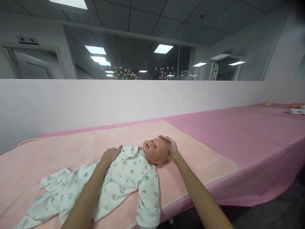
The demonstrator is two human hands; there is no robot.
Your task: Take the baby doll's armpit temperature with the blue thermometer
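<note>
Touching doll (133,176) on pink blanket (71,146): left hand (111,155), right hand (171,147); white partition (143,98) behind.

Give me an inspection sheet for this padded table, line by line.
Surface: long table under a pink cloth, with a paler pink towel spread over its near end.
Job's things: baby doll lying face up on the towel, dressed in a white patterned romper.
Clutter: small items at the far right end, too distant to identify.
Hands: left hand rests palm down on the doll's chest; right hand cups the doll's head, fingers open.
Cables: nothing seen.
Surroundings: white partition wall behind the table, glass above it with heart stickers, ceiling lights on.
</note>
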